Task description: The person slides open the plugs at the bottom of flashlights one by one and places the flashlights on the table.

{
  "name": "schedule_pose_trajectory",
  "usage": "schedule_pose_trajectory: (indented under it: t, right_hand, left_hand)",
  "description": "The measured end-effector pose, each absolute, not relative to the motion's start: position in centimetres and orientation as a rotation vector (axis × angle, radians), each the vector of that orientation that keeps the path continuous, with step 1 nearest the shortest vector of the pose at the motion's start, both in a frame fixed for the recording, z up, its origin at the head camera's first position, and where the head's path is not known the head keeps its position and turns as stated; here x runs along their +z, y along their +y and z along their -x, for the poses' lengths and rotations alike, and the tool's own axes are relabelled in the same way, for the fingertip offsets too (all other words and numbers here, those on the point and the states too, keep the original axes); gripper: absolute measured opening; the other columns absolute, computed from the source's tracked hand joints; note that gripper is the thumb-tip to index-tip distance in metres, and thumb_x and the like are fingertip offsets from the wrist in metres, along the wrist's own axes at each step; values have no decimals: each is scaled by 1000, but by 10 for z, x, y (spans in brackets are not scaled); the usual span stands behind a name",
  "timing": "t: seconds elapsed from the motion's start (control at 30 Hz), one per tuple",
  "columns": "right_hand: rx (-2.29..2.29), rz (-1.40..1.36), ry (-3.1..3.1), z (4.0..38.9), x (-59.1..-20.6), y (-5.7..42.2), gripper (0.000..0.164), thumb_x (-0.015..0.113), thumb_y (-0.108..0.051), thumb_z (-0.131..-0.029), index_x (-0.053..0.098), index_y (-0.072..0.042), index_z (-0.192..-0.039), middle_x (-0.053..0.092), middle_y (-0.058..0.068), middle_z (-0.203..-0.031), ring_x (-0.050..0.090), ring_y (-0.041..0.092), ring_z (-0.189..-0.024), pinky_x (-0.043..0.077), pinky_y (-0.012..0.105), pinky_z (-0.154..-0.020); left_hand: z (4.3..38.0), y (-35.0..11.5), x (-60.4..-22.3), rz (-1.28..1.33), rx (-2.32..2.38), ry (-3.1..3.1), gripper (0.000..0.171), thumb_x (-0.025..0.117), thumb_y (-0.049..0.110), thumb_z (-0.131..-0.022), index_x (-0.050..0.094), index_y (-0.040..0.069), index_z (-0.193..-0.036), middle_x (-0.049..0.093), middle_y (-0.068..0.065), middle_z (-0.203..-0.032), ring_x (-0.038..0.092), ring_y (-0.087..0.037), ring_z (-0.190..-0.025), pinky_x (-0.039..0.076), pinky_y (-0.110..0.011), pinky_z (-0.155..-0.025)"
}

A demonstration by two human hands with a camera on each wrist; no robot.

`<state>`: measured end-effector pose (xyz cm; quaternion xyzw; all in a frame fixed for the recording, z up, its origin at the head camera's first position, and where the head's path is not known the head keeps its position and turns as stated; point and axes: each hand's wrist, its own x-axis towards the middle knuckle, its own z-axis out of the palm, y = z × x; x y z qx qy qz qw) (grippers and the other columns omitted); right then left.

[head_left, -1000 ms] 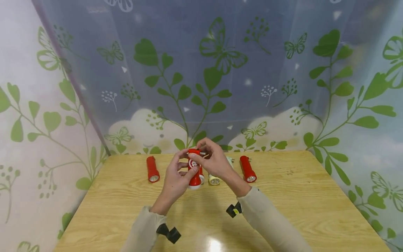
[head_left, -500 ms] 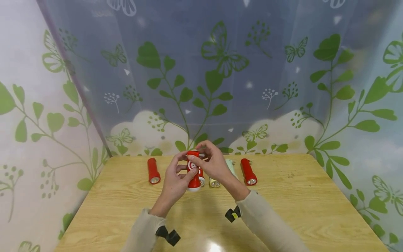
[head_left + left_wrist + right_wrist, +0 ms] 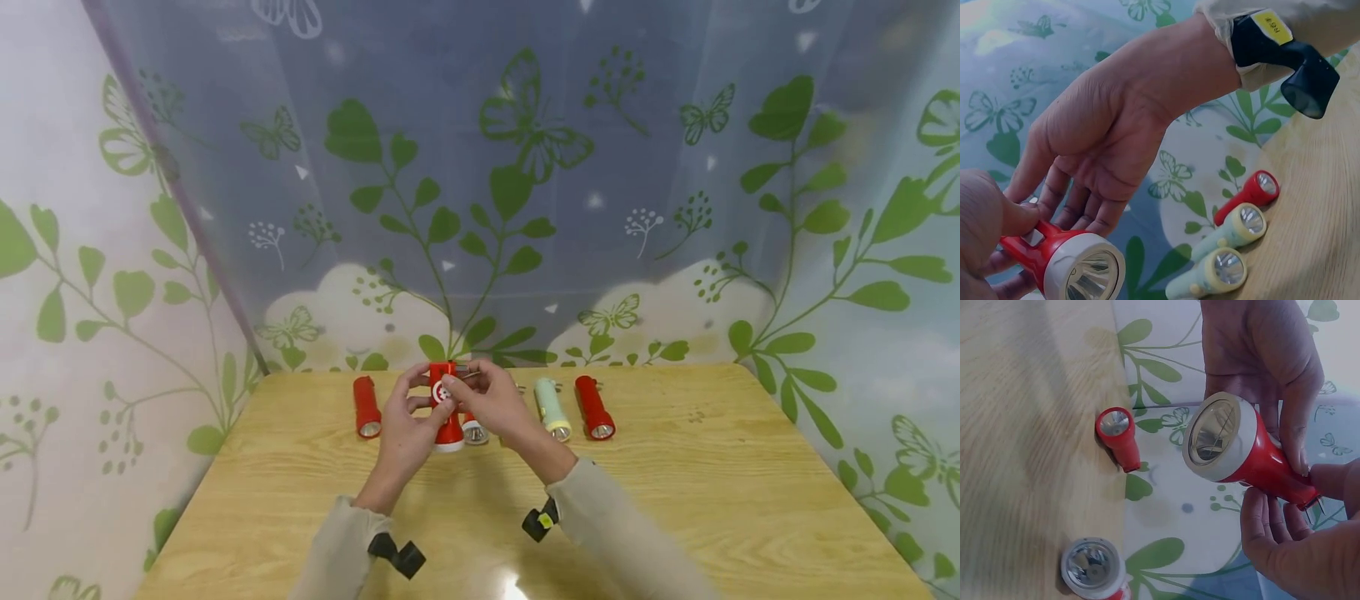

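A red flashlight (image 3: 449, 433) with a white rim and a round white emblem is up in front of me, its lens end tilted down. My left hand (image 3: 406, 442) grips it from the left, thumb across the front. My right hand (image 3: 501, 410) pinches it near the tail with thumb and fingers. Two thin metal prongs stick out of the tail of this flashlight (image 3: 1263, 465) in the right wrist view. The lens faces the camera in both wrist views. Parts of the body are covered by fingers.
On the wooden table (image 3: 675, 500) lie a red flashlight (image 3: 366, 408) at left, a red-and-white one (image 3: 475, 432) behind the hands, a pale green one (image 3: 551, 408) and another red one (image 3: 595, 408) at right. The left wrist view shows a second pale green flashlight (image 3: 1200, 280).
Both hands and the held flashlight have shifted a little left. The right hand has come slightly lower, uncovering the pale green flashlight and the red-and-white one's lens.
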<state>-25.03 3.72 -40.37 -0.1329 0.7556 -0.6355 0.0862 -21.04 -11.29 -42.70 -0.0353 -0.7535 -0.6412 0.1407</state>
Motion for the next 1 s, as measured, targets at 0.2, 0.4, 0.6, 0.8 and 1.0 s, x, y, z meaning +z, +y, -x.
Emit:
schedule_pose_trajectory:
  t: [0.2, 0.4, 0.6, 0.8, 1.0]
  right_hand:
    - [-1945, 267, 2108, 254, -413, 32, 31, 61, -23, -103, 60, 0, -123, 67, 19, -114, 73, 19, -90, 62, 41, -90]
    - [-1979, 221, 2065, 258, -421, 26, 33, 49, -17, -107, 60, 1, -131, 67, 22, -125, 73, 21, -100, 60, 42, -95]
    - [-1996, 213, 2035, 260, -427, 19, 34, 47, -14, -106, 60, 3, -132, 65, 22, -130, 71, 25, -108, 55, 47, -103]
    - [-2000, 169, 1958, 262, -433, 15, 39, 39, -15, -108, 56, 5, -136, 61, 23, -138, 65, 34, -121, 51, 50, -109]
    - [-1982, 112, 1894, 265, -441, 10, 44, 37, -17, -108, 49, 8, -143, 54, 24, -146, 58, 41, -130, 45, 53, -114]
  left_hand:
    - [217, -118, -438, 28, -1824, -2204, 59, 73, 4, -91, 50, 9, -144, 57, -18, -130, 70, -32, -100, 63, -36, -77]
    - [227, -124, -443, -27, -1804, -2249, 60, 75, 8, -90, 50, 10, -144, 58, -18, -130, 69, -35, -104, 62, -40, -79]
    - [236, -130, -449, -116, -1776, -2299, 60, 75, 10, -91, 50, 12, -145, 58, -17, -130, 67, -36, -106, 62, -40, -78]
    - [247, -136, -458, -171, -1708, -2345, 61, 77, 14, -90, 51, 11, -145, 62, -18, -129, 68, -37, -106, 62, -40, -80]
    - [254, -138, -465, -213, -1729, -2416, 62, 77, 16, -91, 51, 10, -146, 62, -20, -129, 67, -35, -106, 62, -40, -81]
